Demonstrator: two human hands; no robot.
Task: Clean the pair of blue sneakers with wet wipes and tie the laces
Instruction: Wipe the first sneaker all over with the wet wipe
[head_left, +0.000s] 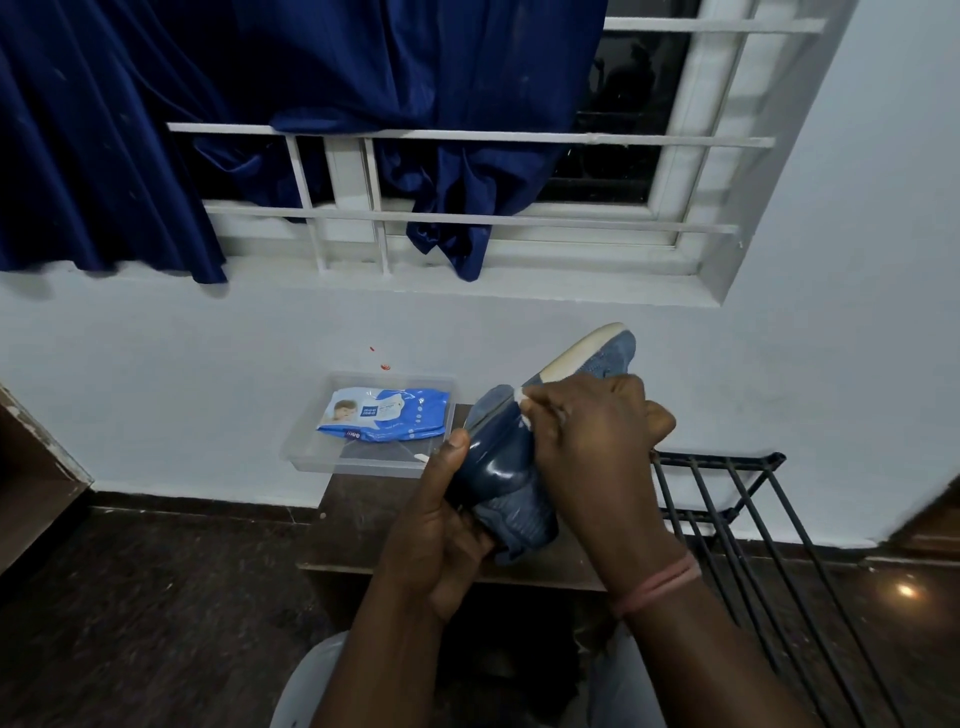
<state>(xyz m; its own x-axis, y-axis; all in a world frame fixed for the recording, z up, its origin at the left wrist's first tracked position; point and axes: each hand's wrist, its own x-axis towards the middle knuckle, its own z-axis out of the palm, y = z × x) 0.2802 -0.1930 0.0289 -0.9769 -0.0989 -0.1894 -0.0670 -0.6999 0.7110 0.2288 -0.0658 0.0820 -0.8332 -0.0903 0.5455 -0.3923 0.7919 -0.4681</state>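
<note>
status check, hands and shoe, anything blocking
Left hand grips blue knit sneaker at heel. Right hand rubs white wet wipe on it. Nothing blocking.

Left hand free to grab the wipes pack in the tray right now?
Probably not yet. The left hand grips the blue sneaker, so its grip is taken. The path itself looks free: the wipes pack lies uncovered in the clear tray, just beyond that hand.

Blue sneaker (519, 467) tilted, toe up, gripped between both hands; wet wipes pack (384, 415) lying left of them.
</note>
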